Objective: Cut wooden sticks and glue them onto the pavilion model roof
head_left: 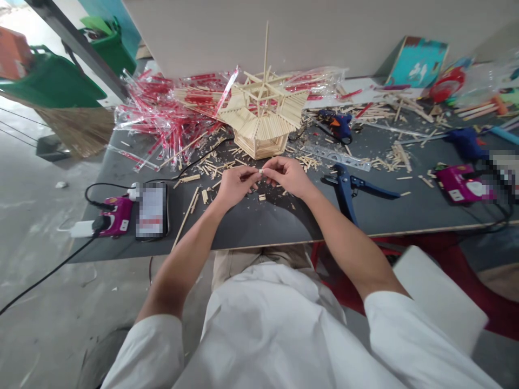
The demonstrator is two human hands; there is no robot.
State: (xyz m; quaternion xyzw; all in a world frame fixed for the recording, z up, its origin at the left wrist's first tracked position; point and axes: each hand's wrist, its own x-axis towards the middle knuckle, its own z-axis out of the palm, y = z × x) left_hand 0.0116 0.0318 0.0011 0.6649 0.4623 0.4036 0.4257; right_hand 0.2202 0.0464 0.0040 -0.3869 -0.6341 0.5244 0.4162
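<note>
Both hands meet over the table, just in front of a pagoda-like model built of wooden sticks (265, 121). My left hand (237, 186) is closed in a pinch on a small pale piece of stick (261, 171). From the other side, my right hand (287, 175) pinches the same small piece; the fingers hide most of it. A few short cut sticks (261, 198) lie on the table below the hands. To the right of my right hand rests a blue hand cutter (346, 189), with a clear ruler (336, 156) behind it.
Stick offcuts (214, 165) litter the dark table (279, 221). Red-and-clear plastic wrappers (162, 113) pile up at the back left. A phone (151, 210) and a purple power strip (115, 216) lie left. Blue glue guns (338, 124) and another purple power strip (464, 183) are right.
</note>
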